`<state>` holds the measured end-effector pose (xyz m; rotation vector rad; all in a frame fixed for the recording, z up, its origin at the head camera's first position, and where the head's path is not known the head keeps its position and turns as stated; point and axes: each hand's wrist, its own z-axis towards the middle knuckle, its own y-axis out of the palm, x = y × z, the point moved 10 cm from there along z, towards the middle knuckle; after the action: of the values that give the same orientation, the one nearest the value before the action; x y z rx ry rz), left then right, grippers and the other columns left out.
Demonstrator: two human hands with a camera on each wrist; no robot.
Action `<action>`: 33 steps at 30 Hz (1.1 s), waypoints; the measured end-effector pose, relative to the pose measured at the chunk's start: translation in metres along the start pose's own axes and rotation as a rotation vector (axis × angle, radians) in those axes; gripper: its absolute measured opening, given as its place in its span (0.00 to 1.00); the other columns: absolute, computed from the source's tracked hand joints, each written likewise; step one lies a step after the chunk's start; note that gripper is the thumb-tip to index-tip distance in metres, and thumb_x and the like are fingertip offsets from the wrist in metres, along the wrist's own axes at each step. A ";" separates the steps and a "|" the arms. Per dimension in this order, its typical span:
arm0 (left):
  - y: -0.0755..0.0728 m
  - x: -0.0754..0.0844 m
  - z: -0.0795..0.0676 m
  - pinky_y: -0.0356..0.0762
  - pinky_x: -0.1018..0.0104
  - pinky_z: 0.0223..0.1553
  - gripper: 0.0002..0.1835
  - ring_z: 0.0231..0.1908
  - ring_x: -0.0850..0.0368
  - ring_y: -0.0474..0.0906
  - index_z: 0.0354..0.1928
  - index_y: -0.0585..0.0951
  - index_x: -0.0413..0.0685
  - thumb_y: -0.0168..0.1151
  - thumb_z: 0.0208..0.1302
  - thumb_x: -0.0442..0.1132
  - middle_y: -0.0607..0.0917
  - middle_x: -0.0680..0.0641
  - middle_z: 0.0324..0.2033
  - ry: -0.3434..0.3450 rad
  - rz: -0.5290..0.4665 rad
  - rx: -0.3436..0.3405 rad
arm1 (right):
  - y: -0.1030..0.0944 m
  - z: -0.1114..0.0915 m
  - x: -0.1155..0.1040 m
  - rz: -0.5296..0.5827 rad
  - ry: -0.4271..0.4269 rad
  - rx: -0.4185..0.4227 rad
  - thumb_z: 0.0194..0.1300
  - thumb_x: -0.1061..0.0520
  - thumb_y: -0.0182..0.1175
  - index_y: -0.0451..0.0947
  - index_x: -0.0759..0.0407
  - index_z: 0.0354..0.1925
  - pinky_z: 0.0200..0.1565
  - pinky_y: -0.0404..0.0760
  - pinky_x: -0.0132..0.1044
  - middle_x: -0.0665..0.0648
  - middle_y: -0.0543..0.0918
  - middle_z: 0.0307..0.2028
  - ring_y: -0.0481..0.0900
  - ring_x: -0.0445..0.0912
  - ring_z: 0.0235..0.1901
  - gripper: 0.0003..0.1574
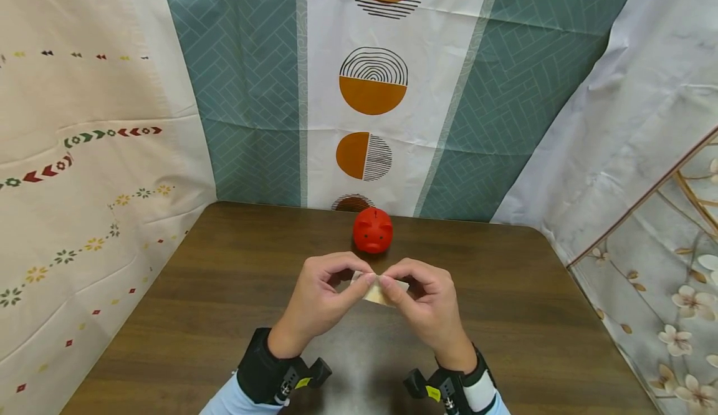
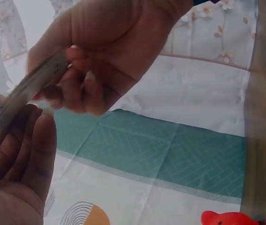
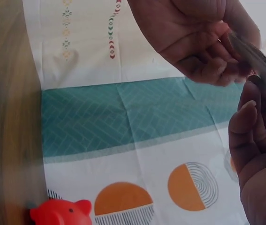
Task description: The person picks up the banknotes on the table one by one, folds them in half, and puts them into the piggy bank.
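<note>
A small folded paper (image 1: 378, 294), pale yellow and like a banknote, is held between both hands above the table. My left hand (image 1: 324, 295) pinches its left part between thumb and forefinger. On the other side, my right hand (image 1: 427, 296) grips it in the same way, the two thumb tips almost meeting. The left wrist view shows the paper (image 2: 29, 91) edge-on as a narrow flat strip with small dark marks. In the right wrist view the paper (image 3: 259, 58) is dark and blurred. A red piggy bank (image 1: 373, 231) stands just beyond the fingertips, facing me.
The brown wooden table (image 1: 269, 231) ends at a hanging teal and white cloth (image 1: 247, 91) with orange circles. A cream patterned cloth (image 1: 95, 215) hangs along the left, a white floral one (image 1: 634, 215) along the right. Black wrist straps (image 1: 263, 365) carry small cameras.
</note>
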<state>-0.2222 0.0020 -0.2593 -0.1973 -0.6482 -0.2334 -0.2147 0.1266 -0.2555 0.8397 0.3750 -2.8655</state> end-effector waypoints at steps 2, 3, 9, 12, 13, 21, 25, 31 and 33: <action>-0.001 0.000 0.000 0.71 0.68 0.19 0.09 0.23 0.57 0.72 0.31 0.80 0.36 0.60 0.53 0.18 0.81 0.46 0.26 -0.011 0.001 0.005 | -0.002 0.000 0.000 0.003 0.003 0.002 0.60 0.68 0.61 0.78 0.65 0.30 0.16 0.69 0.30 0.55 0.76 0.23 0.70 0.43 0.21 0.02; -0.002 -0.001 0.000 0.71 0.68 0.19 0.08 0.23 0.57 0.72 0.31 0.80 0.36 0.60 0.53 0.18 0.81 0.46 0.25 -0.017 0.001 0.008 | -0.003 0.000 0.000 0.000 0.005 0.002 0.60 0.68 0.61 0.77 0.65 0.30 0.16 0.69 0.31 0.55 0.76 0.23 0.71 0.43 0.21 0.03; -0.006 -0.002 -0.001 0.76 0.67 0.22 0.10 0.23 0.56 0.74 0.31 0.81 0.36 0.58 0.53 0.16 0.81 0.44 0.26 -0.042 0.001 0.024 | -0.007 0.000 0.001 -0.005 0.011 -0.006 0.61 0.67 0.61 0.78 0.66 0.30 0.16 0.69 0.31 0.55 0.76 0.23 0.70 0.42 0.20 0.03; -0.007 -0.003 -0.001 0.76 0.67 0.22 0.10 0.23 0.56 0.74 0.32 0.81 0.35 0.58 0.53 0.16 0.81 0.44 0.27 -0.054 -0.001 0.024 | -0.010 0.000 0.003 -0.010 0.024 -0.004 0.60 0.68 0.61 0.78 0.66 0.30 0.15 0.69 0.31 0.56 0.77 0.23 0.70 0.42 0.19 0.03; -0.007 -0.004 -0.001 0.76 0.67 0.22 0.10 0.23 0.56 0.73 0.32 0.81 0.35 0.58 0.54 0.16 0.81 0.44 0.27 -0.058 -0.001 0.023 | -0.011 0.000 0.003 -0.012 0.028 -0.002 0.60 0.69 0.62 0.78 0.66 0.30 0.15 0.69 0.31 0.56 0.77 0.23 0.70 0.42 0.19 0.02; -0.010 -0.006 0.000 0.78 0.65 0.22 0.10 0.22 0.53 0.74 0.33 0.81 0.34 0.57 0.54 0.16 0.82 0.43 0.27 -0.071 -0.004 0.034 | -0.018 -0.002 0.008 -0.004 0.053 0.031 0.56 0.73 0.62 0.78 0.66 0.30 0.15 0.69 0.30 0.57 0.77 0.23 0.70 0.43 0.18 0.05; -0.011 -0.007 0.000 0.78 0.63 0.22 0.10 0.22 0.51 0.74 0.33 0.81 0.34 0.57 0.55 0.16 0.82 0.43 0.28 -0.087 0.003 0.046 | -0.020 -0.003 0.010 0.014 0.070 0.035 0.55 0.75 0.60 0.79 0.66 0.32 0.15 0.70 0.31 0.56 0.76 0.22 0.70 0.43 0.18 0.09; -0.013 -0.006 0.000 0.78 0.62 0.22 0.10 0.21 0.51 0.74 0.34 0.81 0.34 0.58 0.54 0.16 0.82 0.43 0.27 -0.082 0.019 0.043 | -0.023 -0.004 0.010 -0.019 0.094 0.037 0.54 0.77 0.60 0.79 0.66 0.33 0.14 0.69 0.31 0.55 0.76 0.22 0.69 0.42 0.18 0.11; -0.012 -0.005 0.000 0.79 0.61 0.21 0.10 0.20 0.50 0.74 0.34 0.81 0.34 0.58 0.54 0.16 0.82 0.43 0.26 -0.072 0.014 0.037 | -0.025 -0.003 0.009 -0.027 0.090 0.048 0.54 0.77 0.60 0.79 0.66 0.33 0.14 0.68 0.31 0.55 0.75 0.22 0.69 0.42 0.18 0.10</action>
<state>-0.2296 -0.0083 -0.2613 -0.1750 -0.7222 -0.2018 -0.2256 0.1508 -0.2586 0.9819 0.3306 -2.8792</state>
